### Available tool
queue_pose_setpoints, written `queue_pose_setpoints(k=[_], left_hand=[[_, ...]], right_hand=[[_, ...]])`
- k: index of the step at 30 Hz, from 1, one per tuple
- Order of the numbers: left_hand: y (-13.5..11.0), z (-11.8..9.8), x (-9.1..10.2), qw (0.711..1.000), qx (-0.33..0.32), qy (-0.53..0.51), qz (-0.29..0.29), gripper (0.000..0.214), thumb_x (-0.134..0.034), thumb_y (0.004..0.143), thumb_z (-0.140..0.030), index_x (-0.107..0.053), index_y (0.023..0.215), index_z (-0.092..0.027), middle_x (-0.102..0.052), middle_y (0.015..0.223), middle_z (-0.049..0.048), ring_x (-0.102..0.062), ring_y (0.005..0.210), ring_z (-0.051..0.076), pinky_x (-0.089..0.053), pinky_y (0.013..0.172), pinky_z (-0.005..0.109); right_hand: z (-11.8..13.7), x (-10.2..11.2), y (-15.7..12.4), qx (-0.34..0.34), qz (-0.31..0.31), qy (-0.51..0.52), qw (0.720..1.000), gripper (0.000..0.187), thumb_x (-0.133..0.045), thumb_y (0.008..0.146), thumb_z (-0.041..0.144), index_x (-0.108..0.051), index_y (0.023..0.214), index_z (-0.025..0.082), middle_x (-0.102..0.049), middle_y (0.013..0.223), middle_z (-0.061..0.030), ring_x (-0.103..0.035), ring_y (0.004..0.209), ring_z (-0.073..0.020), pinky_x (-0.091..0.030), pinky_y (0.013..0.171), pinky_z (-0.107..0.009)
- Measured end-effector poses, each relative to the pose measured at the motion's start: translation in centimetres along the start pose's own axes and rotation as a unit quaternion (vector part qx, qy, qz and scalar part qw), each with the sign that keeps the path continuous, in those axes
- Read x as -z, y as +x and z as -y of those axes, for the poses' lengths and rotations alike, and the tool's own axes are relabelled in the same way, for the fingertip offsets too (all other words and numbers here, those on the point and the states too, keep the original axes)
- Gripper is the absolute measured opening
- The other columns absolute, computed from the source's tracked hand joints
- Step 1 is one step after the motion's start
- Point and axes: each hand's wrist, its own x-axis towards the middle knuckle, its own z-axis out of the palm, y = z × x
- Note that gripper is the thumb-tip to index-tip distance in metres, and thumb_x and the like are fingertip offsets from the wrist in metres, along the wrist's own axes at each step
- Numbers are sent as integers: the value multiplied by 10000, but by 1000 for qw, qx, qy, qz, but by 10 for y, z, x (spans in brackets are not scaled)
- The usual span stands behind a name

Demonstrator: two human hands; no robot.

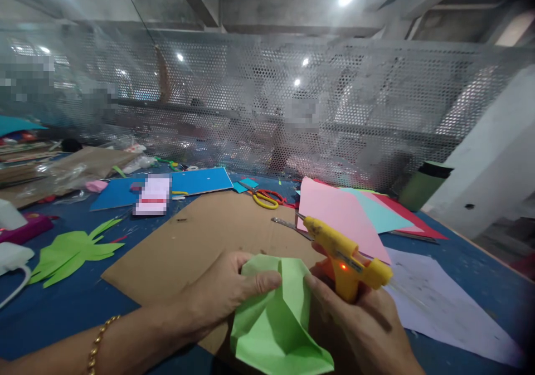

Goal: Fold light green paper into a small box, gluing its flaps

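Note:
A folded piece of light green paper (278, 319) is held up low in the middle of the head view. My left hand (234, 286) grips its upper left edge, the thumb pressed on the front near a fold. My right hand (363, 319) has its fingers wrapped round a yellow glue gun (343, 252) with a lit orange light. The gun's nozzle points up and to the left, away from the paper. The right thumb also touches the paper's right edge. Beneath both hands lies a brown cardboard sheet (221, 224).
Yellow-handled scissors (265, 198) lie behind the cardboard beside a red-handled pair. Pink paper (334, 213) and lilac paper (438, 302) are at right, near a green cup (424, 185). Green leaf-shaped cutouts (75, 252) and a power strip (29, 227) lie left. Perforated mesh (251, 102) stands behind.

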Motion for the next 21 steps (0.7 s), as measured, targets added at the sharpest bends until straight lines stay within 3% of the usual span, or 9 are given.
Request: queue_pose_setpoints(k=[5, 9, 14, 17, 21], left_hand=[[2, -2, -6, 999, 12, 10, -39, 469, -875, 640, -400, -710, 956, -95, -729, 885, 109, -678, 737, 182, -521, 689, 279], [6, 0, -8, 995, 16, -4, -101, 428, -867, 604, -351, -722, 914, -94, -727, 809, 99, -665, 649, 177, -534, 618, 285], [7, -1, -1, 996, 18, -12, -85, 382, -843, 594, -287, -732, 909, -101, -731, 797, 94, -683, 662, 191, -540, 620, 279], [7, -7, 7, 996, 30, 17, -83, 365, -832, 611, -277, -740, 919, -102, -738, 818, 97, -682, 669, 179, -532, 624, 257], [6, -14, 19, 991, 62, 92, -81, 267, -787, 673, -252, -752, 893, -105, -736, 810, 83, -654, 630, 142, -490, 566, 212]], right_hand=[[2, -2, 0, 6, -17, -7, 1000, 381, -756, 675, 476, -640, 904, 195, -703, 769, -41, -658, 669, -232, -533, 591, -342], [3, -1, -2, -21, 21, -12, 999, 339, -729, 705, 507, -658, 821, 196, -672, 715, -31, -621, 626, -210, -511, 545, -320], [5, -2, -9, -41, 69, 10, 997, 367, -712, 757, 549, -646, 792, 190, -573, 593, 12, -512, 526, -148, -417, 477, -264], [10, -2, -12, -41, 50, 58, 996, 373, -716, 771, 546, -602, 735, 192, -489, 511, 46, -442, 483, -116, -352, 468, -240], [16, 8, -7, -59, -6, 75, 995, 401, -751, 746, 540, -605, 656, 177, -541, 536, 11, -479, 541, -131, -361, 504, -247]])
